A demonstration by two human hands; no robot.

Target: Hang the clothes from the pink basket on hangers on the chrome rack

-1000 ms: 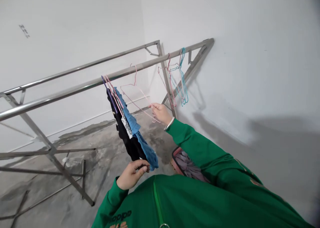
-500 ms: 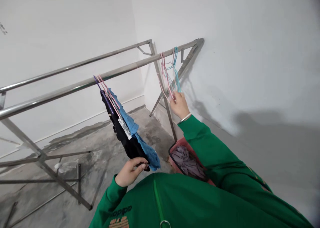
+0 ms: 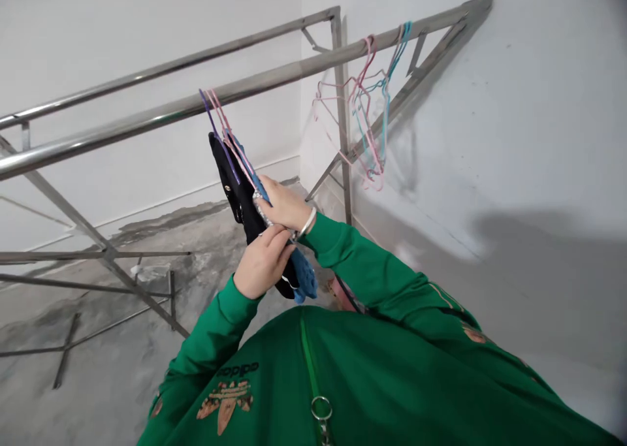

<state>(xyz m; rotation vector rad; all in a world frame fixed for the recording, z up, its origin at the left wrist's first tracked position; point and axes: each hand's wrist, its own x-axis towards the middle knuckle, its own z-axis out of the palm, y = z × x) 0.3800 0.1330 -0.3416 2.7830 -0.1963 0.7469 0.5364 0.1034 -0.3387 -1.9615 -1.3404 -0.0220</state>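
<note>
Several garments hang close together on a metal rail: a black garment [image 3: 229,181], a narrow strip of a grey-and-white patterned garment, and a blue garment [image 3: 304,273] on the right side. A purple hanger [image 3: 220,136] and pink hangers [image 3: 218,113] carry them. My right hand [image 3: 284,204] lies on the upper part of the group, its fingers closed on the patterned garment beside the blue one. Just below, my left hand [image 3: 263,261] has its fingers bent over the patterned garment, against the black one. The fingertips of both hands are partly hidden.
The metal drying rack [image 3: 274,77] has two rails and crossed legs, standing near white walls. Bare pink hangers [image 3: 365,106] and blue hangers [image 3: 386,100] hang at its right end. A pink basket [image 3: 339,294] is partly hidden below my right arm.
My right hand has left the bare hangers and moved left to the hanging garments. My left hand has moved up along them. The bare hangers hang free, and the view has shifted.
</note>
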